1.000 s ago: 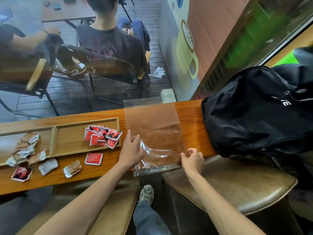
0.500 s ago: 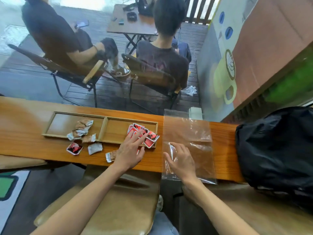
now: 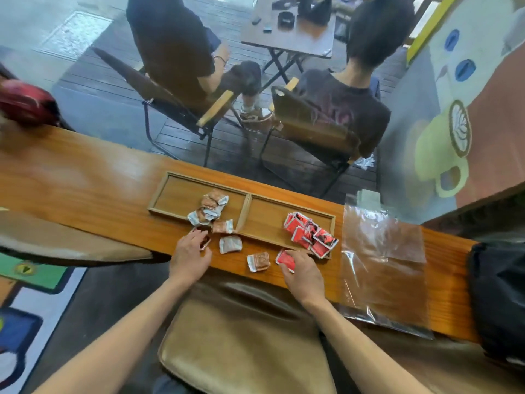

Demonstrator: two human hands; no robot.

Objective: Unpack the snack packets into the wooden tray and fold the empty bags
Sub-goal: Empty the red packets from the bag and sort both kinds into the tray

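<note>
Each hand [image 3: 189,255] [image 3: 304,273] grips 1 red packet [image 3: 285,259] beside the tray [image 3: 246,207].

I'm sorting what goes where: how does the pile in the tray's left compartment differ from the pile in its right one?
The left pile is brown and silver-white packets; the right pile is red ones. The left pile sits at its compartment's right end, spilling over the near rim; the right pile spreads toward the tray's near right corner. Both are loose heaps of small square packets.

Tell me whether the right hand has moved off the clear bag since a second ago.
Yes. The right hand left the clear bag and went leftward to a red packet lying before the wooden tray.
</note>
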